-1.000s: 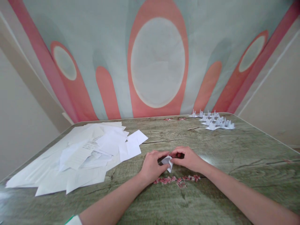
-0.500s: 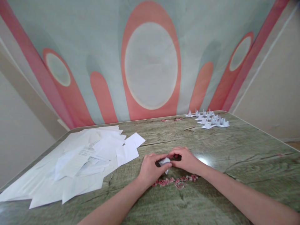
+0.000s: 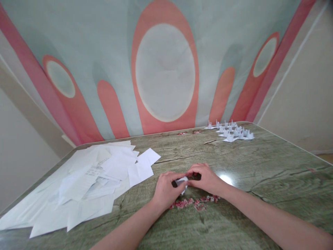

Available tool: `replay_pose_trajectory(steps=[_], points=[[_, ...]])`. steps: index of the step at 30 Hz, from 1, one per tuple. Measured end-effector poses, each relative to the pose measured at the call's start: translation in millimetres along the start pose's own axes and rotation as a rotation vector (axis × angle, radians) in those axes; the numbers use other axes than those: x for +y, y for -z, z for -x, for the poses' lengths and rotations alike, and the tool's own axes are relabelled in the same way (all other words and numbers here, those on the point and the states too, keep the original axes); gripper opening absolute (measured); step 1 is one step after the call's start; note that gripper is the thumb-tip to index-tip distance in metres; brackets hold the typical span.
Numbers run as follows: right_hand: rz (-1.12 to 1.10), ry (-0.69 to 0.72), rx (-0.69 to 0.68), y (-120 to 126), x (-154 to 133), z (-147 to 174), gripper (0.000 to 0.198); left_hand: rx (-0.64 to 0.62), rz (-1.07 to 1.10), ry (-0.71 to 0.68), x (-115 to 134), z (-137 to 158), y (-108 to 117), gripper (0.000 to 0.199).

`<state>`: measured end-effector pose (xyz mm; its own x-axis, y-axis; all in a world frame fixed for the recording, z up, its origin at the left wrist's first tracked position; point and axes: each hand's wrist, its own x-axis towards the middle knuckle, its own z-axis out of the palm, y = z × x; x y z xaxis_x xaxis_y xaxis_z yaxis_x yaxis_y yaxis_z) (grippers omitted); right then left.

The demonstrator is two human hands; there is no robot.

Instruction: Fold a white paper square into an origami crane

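Note:
A small folded piece of white paper is pinched between my two hands, just over the table near its front middle. My left hand grips it from the left, thumb below and fingers above. From the right, my right hand closes thumb and fingers on its other side. The fingertips of both hands nearly meet and hide part of the folds. Several folded white paper cranes stand grouped at the far right of the table.
A wide pile of white paper sheets, some with writing, covers the table's left side. Two small square sheets lie at its right edge. The wood-patterned table has a printed flower strip in front of my hands. A painted backdrop rises behind.
My hands stay almost in place, while the folded paper has tilted slightly between the fingers. The whole view has shifted a little.

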<state>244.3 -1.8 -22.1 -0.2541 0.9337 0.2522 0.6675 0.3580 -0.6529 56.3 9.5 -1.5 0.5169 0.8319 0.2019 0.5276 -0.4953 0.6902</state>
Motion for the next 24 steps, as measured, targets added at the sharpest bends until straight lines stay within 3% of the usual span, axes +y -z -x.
replay_pose_trajectory(steps=[24], points=[[-0.011, -0.013, -0.004, 2.3, -3.4, 1.3, 0.021, -0.017, 0.031, -0.052, -7.0, -0.1, -1.3, 0.025]])
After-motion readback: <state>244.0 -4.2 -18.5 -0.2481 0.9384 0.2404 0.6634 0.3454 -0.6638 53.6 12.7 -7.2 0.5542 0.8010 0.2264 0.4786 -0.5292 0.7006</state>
